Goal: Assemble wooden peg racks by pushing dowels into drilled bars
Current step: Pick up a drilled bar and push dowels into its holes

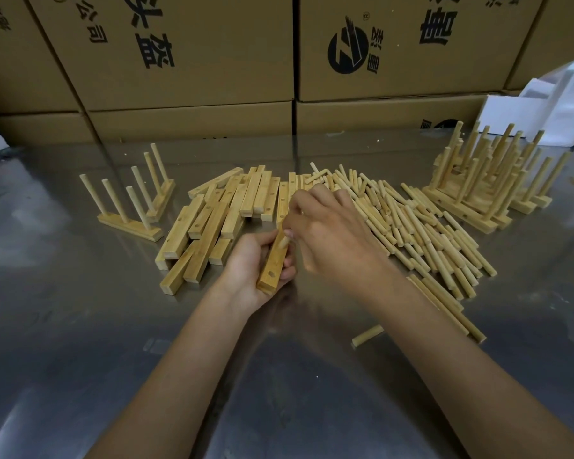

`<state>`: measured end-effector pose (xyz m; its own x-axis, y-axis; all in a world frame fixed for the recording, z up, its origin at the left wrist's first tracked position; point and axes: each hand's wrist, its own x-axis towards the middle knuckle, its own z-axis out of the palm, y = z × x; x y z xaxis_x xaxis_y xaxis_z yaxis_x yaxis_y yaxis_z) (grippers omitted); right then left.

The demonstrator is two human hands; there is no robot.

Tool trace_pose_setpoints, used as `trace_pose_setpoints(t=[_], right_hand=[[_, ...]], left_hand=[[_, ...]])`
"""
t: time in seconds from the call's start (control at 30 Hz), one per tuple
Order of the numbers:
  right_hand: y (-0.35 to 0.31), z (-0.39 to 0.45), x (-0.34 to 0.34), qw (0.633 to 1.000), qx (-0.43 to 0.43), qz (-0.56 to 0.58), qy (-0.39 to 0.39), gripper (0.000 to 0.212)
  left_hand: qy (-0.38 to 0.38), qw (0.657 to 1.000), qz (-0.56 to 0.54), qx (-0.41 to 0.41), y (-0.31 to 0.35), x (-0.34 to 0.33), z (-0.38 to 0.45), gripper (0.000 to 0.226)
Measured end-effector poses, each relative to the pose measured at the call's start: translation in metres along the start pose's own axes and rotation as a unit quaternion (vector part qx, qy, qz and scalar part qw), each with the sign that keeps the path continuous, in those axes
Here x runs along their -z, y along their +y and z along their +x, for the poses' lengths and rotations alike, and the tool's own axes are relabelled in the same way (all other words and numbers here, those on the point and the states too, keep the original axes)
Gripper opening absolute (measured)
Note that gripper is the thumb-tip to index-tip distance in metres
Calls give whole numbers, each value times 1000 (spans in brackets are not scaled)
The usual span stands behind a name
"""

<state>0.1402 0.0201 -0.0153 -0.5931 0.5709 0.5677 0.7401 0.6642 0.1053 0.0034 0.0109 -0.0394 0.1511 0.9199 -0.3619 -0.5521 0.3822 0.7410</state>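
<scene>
My left hand [251,271] grips a drilled wooden bar [272,266] held lengthwise, with an open hole showing near its near end. My right hand [328,233] pinches a dowel [283,241] whose tip sits at the bar's far end; the rest of the dowel is hidden by my fingers. A heap of drilled bars [219,217] lies just left of my hands. A wide pile of loose dowels [421,226] spreads to the right.
Two finished peg racks [133,207] stand at the left on the shiny metal table [80,326]. A stack of finished racks [487,187] stands at the far right. One stray dowel [367,336] lies near my right forearm. Cardboard boxes [193,61] wall the back; white foam [544,111] sits right.
</scene>
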Motion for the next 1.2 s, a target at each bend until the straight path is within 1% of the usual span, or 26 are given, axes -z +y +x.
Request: trace_pose_setpoints(t=[0.07,0.13,0.2,0.23,0.27,0.3,0.37,0.5,0.57,0.6,0.7,0.83,0.9,0.93,0.97,1.0,1.07,1.1,1.13,1.17,1.2], right_hand=[[-1,0,1,999,-7,-14,36,22],[0,0,4,993,-32,15,110,27],[5,-3,7,978,-89,52,180,28],[11,-6,7,969,-130,76,194,30],[16,-8,6,961,-172,101,190,31],[22,-12,3,956,-206,122,169,32],[32,-17,-5,957,-236,144,86,33],[30,-14,-29,962,-196,171,-85,45],[26,-4,-41,960,-180,158,-146,48],[24,1,-46,960,-176,146,-161,48],[23,10,-55,968,-167,114,-150,35],[20,4,-50,982,-103,75,-142,19],[19,-4,-42,983,-93,106,-121,16],[17,-7,-36,977,-114,149,-100,15],[15,-9,-28,962,-152,216,-74,14],[12,-9,-20,932,-194,302,-42,12],[3,-5,-3,841,-250,480,24,14],[-3,-3,4,795,-259,548,39,17],[-8,-1,10,764,-256,591,41,19],[-13,1,13,753,-242,611,34,21],[-19,1,16,758,-223,612,22,22]], left_hand=[[-3,1000,-12,5,0,1,0,27],[-4,1000,-22,10,2,3,0,26],[11,999,-42,12,6,6,0,26],[22,998,-57,10,8,8,0,28],[33,997,-73,6,12,10,0,30],[41,995,-89,1,15,13,1,32],[50,993,-108,-10,22,19,2,34],[59,993,-99,-17,29,28,3,33],[58,994,-89,-19,30,29,3,34],[56,995,-85,-20,29,29,3,35],[52,995,-78,-25,29,29,3,38],[50,996,-76,-24,29,29,3,37],[50,996,-72,-22,28,28,3,38],[51,996,-70,-21,28,28,3,38],[54,996,-67,-21,28,28,3,38],[57,996,-64,-22,27,27,3,37],[61,996,-63,-28,25,25,3,34],[64,996,-62,-31,24,24,3,33],[67,995,-62,-33,22,22,2,31],[74,995,-59,-35,20,20,2,31],[81,995,-56,-35,19,18,1,33]])
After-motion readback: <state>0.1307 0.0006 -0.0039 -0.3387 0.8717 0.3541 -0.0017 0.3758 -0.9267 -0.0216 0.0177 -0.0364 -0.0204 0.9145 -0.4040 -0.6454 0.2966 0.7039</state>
